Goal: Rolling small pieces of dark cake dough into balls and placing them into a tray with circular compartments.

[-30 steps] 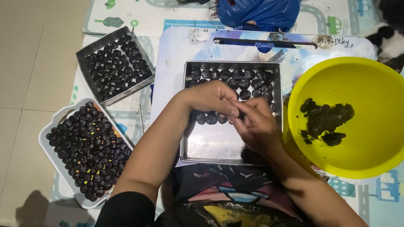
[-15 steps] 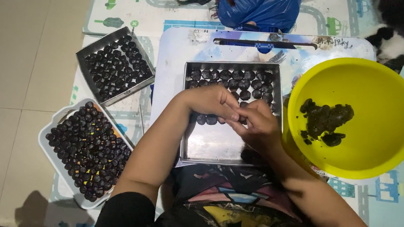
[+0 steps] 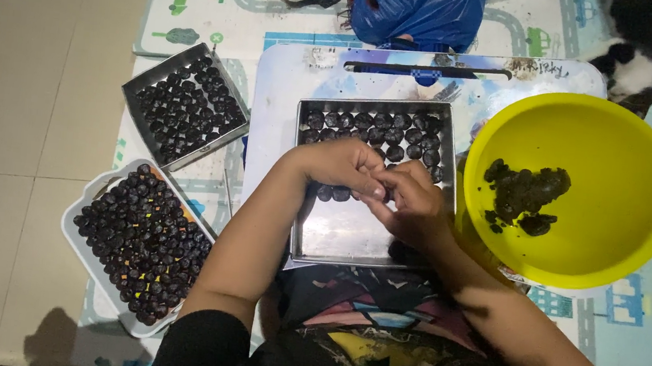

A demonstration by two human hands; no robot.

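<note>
My left hand (image 3: 341,165) and my right hand (image 3: 413,202) meet over a square metal tray (image 3: 336,237). Their fingertips press together around something small that I cannot make out. Rows of dark round balls (image 3: 376,126) fill the tray's far part, and its near part is bare metal. A big yellow bowl (image 3: 590,130) stands just right of my right hand. It holds a lump of dark dough (image 3: 525,194).
A second metal tray (image 3: 185,105) and a white tray (image 3: 140,244), both full of dark balls, lie on the floor mat at the left. The work tray rests on a low white table (image 3: 279,89). A blue plastic bag (image 3: 417,7) lies behind it. A black-and-white cat (image 3: 643,47) is at top right.
My hands stay over the tray with only small finger movements between them. Nothing else has moved.
</note>
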